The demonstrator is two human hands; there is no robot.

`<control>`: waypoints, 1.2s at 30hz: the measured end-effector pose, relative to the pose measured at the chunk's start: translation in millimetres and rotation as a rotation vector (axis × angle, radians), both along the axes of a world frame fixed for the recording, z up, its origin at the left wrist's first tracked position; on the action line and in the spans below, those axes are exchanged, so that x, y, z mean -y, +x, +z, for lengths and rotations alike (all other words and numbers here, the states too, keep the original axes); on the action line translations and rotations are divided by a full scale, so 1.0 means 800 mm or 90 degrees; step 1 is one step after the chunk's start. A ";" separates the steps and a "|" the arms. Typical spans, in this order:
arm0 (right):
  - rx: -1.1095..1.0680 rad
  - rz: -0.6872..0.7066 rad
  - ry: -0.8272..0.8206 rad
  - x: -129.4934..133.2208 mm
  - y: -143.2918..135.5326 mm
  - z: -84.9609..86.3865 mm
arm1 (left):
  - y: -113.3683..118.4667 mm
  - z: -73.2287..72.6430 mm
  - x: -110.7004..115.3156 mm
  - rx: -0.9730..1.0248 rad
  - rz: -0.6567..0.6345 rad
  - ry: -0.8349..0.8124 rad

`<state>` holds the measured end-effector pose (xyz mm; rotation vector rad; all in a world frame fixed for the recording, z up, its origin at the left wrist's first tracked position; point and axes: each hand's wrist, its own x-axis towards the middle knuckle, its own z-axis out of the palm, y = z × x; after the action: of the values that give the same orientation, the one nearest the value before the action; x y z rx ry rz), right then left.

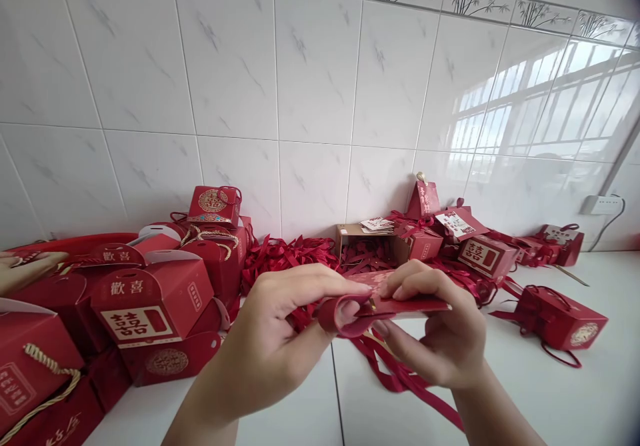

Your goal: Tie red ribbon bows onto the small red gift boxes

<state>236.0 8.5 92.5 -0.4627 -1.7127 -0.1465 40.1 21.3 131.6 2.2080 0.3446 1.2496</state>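
Observation:
My left hand (287, 343) pinches the left end of a red folded card gift box (417, 305), its thumb tucked inside a curled red flap. My right hand (445, 329) grips the same piece from the right, fingers on top and thumb below. The card is held nearly edge-on above the table, so its full shape cannot be made out. Dark red ribbon (425, 393) trails beneath my hands to the right. Behind them lies a tangled heap of red ribbons (290, 254).
Several red gift boxes (155, 293) with rope handles are stacked on the left, where another person's hand (30, 269) reaches in. An open carton (345, 233) with cards on it stands by the tiled wall (315, 86). A red box (563, 316) sits at right on the white table (550, 393).

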 end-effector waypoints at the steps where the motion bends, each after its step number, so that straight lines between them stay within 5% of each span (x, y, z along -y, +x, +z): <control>1: -0.003 -0.002 0.000 0.001 0.000 0.000 | 0.001 0.001 0.000 -0.001 0.005 -0.006; 36: 0.057 -0.043 -0.020 0.007 0.003 0.006 | 0.013 -0.011 0.005 0.013 0.135 0.146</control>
<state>238.5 3.3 97.3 -0.5450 -1.7900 -0.1910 50.8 17.1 123.0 2.3992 0.4559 1.4880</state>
